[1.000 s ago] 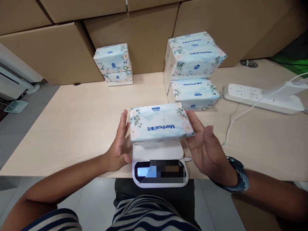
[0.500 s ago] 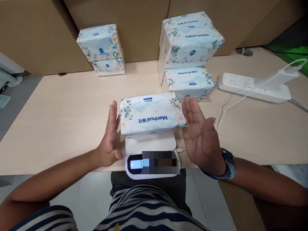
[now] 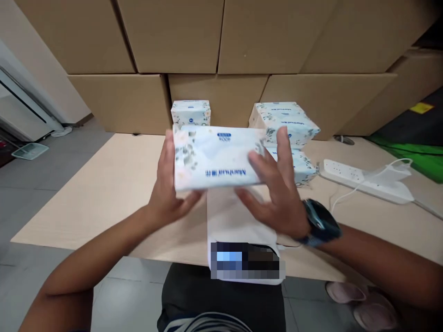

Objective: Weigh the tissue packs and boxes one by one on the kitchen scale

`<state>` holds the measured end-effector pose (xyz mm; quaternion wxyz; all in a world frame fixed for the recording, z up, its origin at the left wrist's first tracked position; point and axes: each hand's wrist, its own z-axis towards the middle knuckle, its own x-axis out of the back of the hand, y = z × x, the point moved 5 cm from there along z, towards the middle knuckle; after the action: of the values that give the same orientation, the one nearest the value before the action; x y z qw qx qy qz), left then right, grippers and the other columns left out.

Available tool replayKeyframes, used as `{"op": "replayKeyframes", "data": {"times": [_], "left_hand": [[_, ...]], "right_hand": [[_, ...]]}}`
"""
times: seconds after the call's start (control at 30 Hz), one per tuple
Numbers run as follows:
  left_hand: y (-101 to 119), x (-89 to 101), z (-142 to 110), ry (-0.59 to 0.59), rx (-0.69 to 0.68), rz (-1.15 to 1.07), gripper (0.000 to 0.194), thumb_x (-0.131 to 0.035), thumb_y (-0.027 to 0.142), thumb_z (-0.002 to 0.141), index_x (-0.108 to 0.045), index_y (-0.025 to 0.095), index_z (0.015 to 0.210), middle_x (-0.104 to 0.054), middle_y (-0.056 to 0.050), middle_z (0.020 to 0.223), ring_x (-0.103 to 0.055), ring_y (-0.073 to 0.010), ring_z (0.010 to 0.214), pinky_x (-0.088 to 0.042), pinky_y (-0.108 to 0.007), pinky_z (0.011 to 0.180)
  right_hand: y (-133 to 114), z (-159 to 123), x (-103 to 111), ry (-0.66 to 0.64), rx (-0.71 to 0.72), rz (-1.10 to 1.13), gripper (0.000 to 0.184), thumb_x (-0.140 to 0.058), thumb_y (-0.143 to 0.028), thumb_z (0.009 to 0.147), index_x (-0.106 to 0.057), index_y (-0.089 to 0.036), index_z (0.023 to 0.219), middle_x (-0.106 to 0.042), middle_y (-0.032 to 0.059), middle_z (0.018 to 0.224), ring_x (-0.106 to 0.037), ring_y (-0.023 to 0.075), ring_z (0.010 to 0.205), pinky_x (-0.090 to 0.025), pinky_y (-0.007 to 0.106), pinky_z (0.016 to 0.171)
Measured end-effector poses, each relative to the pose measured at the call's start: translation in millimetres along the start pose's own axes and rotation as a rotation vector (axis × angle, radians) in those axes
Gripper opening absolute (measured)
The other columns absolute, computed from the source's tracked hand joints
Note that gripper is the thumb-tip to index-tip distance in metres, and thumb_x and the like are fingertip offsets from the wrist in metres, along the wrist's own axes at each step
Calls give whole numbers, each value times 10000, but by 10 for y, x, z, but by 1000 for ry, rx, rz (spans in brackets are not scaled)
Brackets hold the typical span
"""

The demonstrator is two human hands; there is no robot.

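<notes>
A pack of tissues (image 3: 218, 157), pale blue and white with a flower print, is held up between my two hands over a white digital scale (image 3: 228, 216). My left hand (image 3: 164, 191) presses on its left end, with the thumb under the near edge. My right hand (image 3: 282, 198) grips the right end, thumb below and some fingers over the top face, one finger sticking up. The scale's display (image 3: 230, 258) is lit but blurred out. The pack hides part of the scale's far side.
Behind on the left stands a smaller stack of tissue packs (image 3: 191, 112); a bigger stack (image 3: 287, 120) is at the right. A white power strip (image 3: 367, 182) with a plug and cable lies to the right. Cardboard boxes (image 3: 214, 97) wall off the table's (image 3: 104, 198) back.
My hands have closed from either side onto the tissue pack and lifted it off the scale. The view has tilted up, showing more of the boxes.
</notes>
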<state>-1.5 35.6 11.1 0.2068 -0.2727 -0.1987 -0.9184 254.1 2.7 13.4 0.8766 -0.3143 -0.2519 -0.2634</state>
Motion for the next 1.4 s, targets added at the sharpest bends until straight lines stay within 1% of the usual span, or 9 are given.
{"op": "replayKeyframes", "data": {"times": [0.07,0.17,0.23,0.3,0.43,0.53,0.73,0.93,1.4], "left_hand": [[-391,50,90,-21,154,33,1029,-672,665,1023,-43,395,1792,-136,-75,1921,-140,-394,1794,-190,-654,1467],[-1065,-111,22,-107,483,-150,1039,-717,746,939,-317,218,1738,-368,-182,1833,-392,-395,1700,-423,-577,1381],[-1391,-276,-123,-178,652,-258,1064,-723,715,921,-325,154,1732,-443,-222,1783,-519,-393,1614,-485,-578,1333],[-1561,-375,-247,-218,718,-279,1071,-712,646,938,-254,132,1758,-439,-241,1782,-538,-399,1600,-460,-603,1344],[-1616,-403,-338,-258,729,-194,1178,-723,532,933,-37,114,1795,-213,-265,1875,-399,-435,1699,-347,-622,1402],[-1601,-389,-337,-250,746,-154,1216,-710,525,937,58,130,1795,-63,-263,1900,-406,-448,1696,-368,-620,1390],[-1633,-433,-359,-321,710,-74,1110,-661,540,958,-37,215,1816,-73,-186,1918,-405,-443,1694,-396,-633,1365],[-1669,-465,-375,-391,746,54,1046,-647,613,937,-146,355,1818,160,-97,1918,-728,-490,1334,-588,-682,1123],[-1722,-521,-404,-428,688,79,1042,-614,635,944,-136,343,1823,133,-107,1922,-694,-474,1382,-556,-663,1152]], "right_hand": [[76,409,-266,-61,-46,-80,705,-634,-489,1030,-464,-350,1699,53,-41,1923,-66,392,1792,-272,718,1420],[311,821,-879,-416,-180,-254,697,-564,-338,1048,-438,-191,1717,-207,186,1886,-364,394,1718,-451,621,1343],[443,956,-1212,-563,-207,-309,719,-634,-309,1007,-474,-157,1691,-394,245,1795,-600,407,1542,-561,582,1239],[532,1054,-1424,-614,-187,-342,714,-671,-324,988,-504,-164,1664,-483,246,1725,-713,394,1375,-622,562,1138],[673,1250,-1569,-639,-116,-415,662,-659,-287,990,-523,-166,1626,-546,217,1657,-695,361,1337,-608,520,1128],[777,1360,-1562,-651,-73,-452,647,-655,-280,987,-534,-151,1610,-577,216,1620,-672,364,1340,-591,515,1135],[892,1359,-1503,-652,-17,-498,680,-616,-361,1018,-503,-133,1648,-580,231,1614,-667,391,1341,-588,530,1109],[1009,1317,-1452,-630,-22,-524,692,-584,-373,1027,-498,-99,1656,-569,244,1637,-654,417,1371,-588,555,1107],[1080,1320,-1495,-567,-56,-578,714,-542,-407,1036,-460,-174,1705,-525,226,1715,-685,431,1345,-622,589,1044]]}}
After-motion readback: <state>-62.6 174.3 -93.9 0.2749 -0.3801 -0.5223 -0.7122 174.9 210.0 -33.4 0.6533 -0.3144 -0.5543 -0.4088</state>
